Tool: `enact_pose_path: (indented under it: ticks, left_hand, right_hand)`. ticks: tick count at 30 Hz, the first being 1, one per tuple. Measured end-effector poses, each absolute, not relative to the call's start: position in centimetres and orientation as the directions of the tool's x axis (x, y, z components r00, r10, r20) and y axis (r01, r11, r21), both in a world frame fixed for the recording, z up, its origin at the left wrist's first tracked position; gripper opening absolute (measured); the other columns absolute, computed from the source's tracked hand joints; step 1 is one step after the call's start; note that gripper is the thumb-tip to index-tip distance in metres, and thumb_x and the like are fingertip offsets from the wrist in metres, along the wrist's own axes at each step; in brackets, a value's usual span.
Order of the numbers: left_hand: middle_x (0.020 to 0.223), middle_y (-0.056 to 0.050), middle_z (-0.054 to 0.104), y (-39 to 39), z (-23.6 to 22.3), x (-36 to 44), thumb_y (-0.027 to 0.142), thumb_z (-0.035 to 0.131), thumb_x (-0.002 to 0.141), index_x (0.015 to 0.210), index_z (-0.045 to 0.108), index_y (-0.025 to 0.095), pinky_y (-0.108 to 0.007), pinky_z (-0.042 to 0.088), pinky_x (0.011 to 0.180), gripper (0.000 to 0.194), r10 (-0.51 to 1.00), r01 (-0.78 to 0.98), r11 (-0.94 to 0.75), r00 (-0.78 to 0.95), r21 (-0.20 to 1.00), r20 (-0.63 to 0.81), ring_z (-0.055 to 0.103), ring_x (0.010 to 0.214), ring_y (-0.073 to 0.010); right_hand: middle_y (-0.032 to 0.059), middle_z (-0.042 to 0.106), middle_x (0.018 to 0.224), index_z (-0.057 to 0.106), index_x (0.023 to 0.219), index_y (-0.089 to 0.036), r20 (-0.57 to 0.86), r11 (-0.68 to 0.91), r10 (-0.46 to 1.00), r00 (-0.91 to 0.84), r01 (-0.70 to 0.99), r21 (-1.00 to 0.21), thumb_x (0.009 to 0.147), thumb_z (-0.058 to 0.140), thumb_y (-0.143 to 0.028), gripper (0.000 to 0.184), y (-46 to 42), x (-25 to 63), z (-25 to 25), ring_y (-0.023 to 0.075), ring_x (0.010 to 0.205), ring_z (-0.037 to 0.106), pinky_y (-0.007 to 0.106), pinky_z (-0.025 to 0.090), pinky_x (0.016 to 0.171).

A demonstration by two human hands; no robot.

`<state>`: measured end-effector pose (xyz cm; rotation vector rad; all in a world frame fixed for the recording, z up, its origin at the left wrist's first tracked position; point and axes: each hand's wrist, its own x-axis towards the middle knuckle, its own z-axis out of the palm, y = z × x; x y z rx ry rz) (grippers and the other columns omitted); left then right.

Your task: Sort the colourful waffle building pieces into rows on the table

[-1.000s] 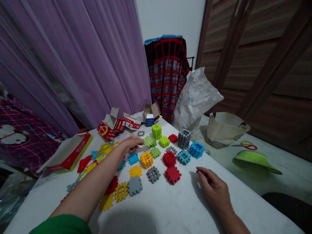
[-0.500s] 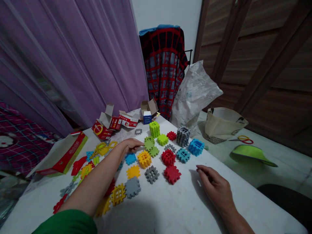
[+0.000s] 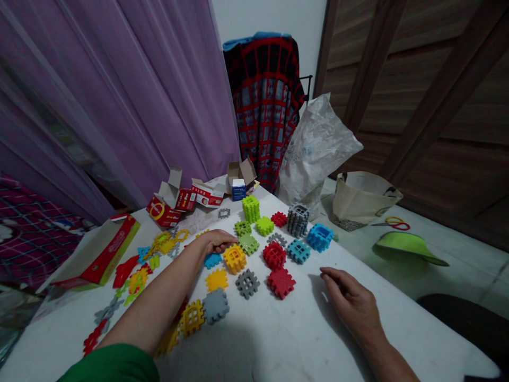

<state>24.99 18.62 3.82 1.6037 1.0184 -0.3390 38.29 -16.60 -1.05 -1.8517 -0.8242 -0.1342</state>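
Plastic waffle-block toy pieces in many colours lie spread over a white table [image 3: 286,334]. My left hand [image 3: 217,241] hovers palm down, with no piece showing in it. Its fingertips are nearest a green waffle piece [image 3: 248,244] and a yellow waffle cube [image 3: 234,258], and a blue piece [image 3: 212,260] lies just below the hand. My right hand [image 3: 350,300] rests on the tabletop with its fingers slightly apart, holding nothing. The nearest piece to it is a red waffle block [image 3: 281,283], a short way to the left.
Open red-and-white cardboard boxes [image 3: 169,204] and a small blue-and-white box [image 3: 238,189] stand at the table's far end. A white sack [image 3: 316,154] and canvas bag [image 3: 360,199] stand beyond the right edge, with scissors [image 3: 392,223] and a green visor [image 3: 405,248].
My left hand has moved slightly towards the yellow cube and blue piece, with its fingers drawn closer together. The whole view has drifted slightly as my head moved. My right hand has barely moved.
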Motion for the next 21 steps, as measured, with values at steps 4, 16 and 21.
enact_pose_path:
  ticks: [4,16,21]
  left_hand:
    - [0.043,0.009,0.038,18.35,3.76,25.18,0.058,0.089,0.042,0.058,0.052,0.017,-0.019,0.013,0.040,0.058,0.411,0.776,0.027,0.566,0.630,-0.715,0.027,0.040,-0.0035]
    - [0.045,0.008,0.045,17.72,3.74,25.85,0.048,0.090,0.047,0.067,0.059,0.017,-0.017,0.015,0.038,0.048,0.468,0.744,0.019,0.583,0.667,-0.664,0.031,0.040,-0.0039]
    - [0.047,0.008,0.047,17.83,3.60,25.79,0.051,0.089,0.049,0.074,0.063,0.018,-0.018,0.022,0.039,0.049,0.482,0.741,0.002,0.588,0.672,-0.650,0.037,0.040,-0.0052]
  right_hand:
    - [0.0053,0.076,0.080,0.075,0.086,-0.021,0.456,-0.208,0.481,0.749,0.602,-0.771,0.083,0.058,-0.037,0.024,-16.65,38.33,-1.11,0.0155,0.059,0.068,0.023,0.054,0.054]
    - [0.0062,0.076,0.081,0.076,0.085,-0.020,0.438,-0.226,0.485,0.757,0.592,-0.774,0.083,0.057,-0.039,0.026,-16.58,38.32,-1.15,0.0166,0.062,0.068,0.024,0.055,0.056]
    - [0.0053,0.076,0.080,0.075,0.086,-0.021,0.437,-0.221,0.493,0.752,0.594,-0.773,0.083,0.058,-0.039,0.025,-16.58,38.33,-1.22,0.0159,0.059,0.067,0.024,0.055,0.055]
